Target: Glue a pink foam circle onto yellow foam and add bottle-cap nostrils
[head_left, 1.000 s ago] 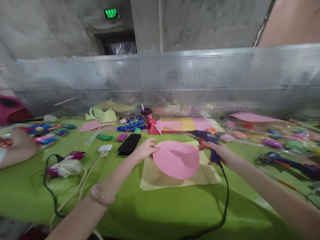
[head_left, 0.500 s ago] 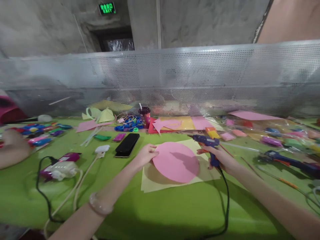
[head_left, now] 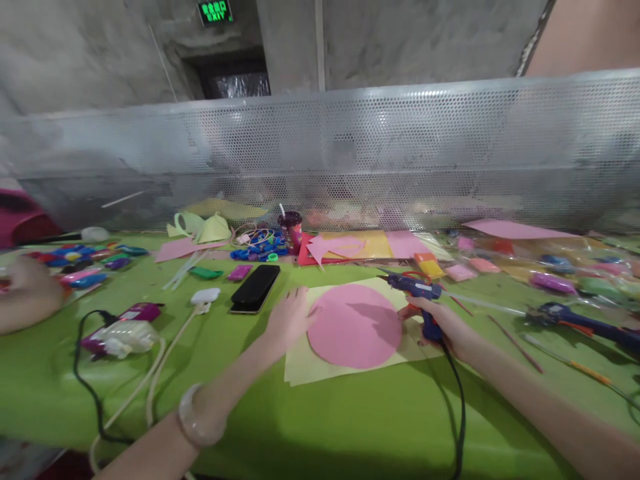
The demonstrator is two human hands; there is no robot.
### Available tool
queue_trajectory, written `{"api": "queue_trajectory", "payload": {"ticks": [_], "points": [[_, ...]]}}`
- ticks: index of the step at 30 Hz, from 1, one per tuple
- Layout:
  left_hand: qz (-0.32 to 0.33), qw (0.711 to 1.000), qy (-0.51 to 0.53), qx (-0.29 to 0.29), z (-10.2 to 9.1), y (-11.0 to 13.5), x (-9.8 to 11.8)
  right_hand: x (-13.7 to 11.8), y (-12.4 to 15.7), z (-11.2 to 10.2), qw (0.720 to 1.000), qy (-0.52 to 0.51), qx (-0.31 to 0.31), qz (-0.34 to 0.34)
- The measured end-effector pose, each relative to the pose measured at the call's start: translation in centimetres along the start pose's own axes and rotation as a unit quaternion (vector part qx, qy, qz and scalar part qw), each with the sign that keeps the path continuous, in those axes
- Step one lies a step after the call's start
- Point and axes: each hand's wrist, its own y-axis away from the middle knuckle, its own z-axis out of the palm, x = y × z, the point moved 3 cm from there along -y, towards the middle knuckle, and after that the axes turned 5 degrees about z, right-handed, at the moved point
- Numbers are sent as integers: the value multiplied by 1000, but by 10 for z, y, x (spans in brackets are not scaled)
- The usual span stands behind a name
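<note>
i have my right hand (head_left: 443, 319) with its fingers curled around the grip of a dark blue corded plastic glue gun (head_left: 417, 287), while my left hand (head_left: 289, 320) lies unclenched, touching the left edge of a pink paper circle (head_left: 355, 330), which rests on pale yellow paper sheets (head_left: 298, 368) atop the green worktop (head_left: 310, 427).

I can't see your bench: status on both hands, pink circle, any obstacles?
Left hand on pink circle, left edge. Right hand gripping blue glue gun. Circle lying on pale yellow sheets. Phone left of sheets, not blocking.
</note>
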Motion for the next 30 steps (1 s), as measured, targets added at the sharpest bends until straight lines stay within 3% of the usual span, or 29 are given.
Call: {"api": "queue_trajectory", "payload": {"ticks": [3,7,9,21,26,30], "points": [[76,994,-79,-4,2,12,20,-1,3,1,1000,7,7,0],[183,980,-49,-65,11,27,51,-3,6,3,1000,8,10,11],[205,974,-40,-92,13,29,61,-4,9,4,1000,5,4,25],[199,963,-38,-178,7,12,65,-1,4,4,1000,0,-14,-2],[185,971,-36,-145,2,5,63,0,3,1,1000,-8,-14,-5],[196,965,-79,-157,8,6,59,1,2,-2,999,-31,0,13]]}}
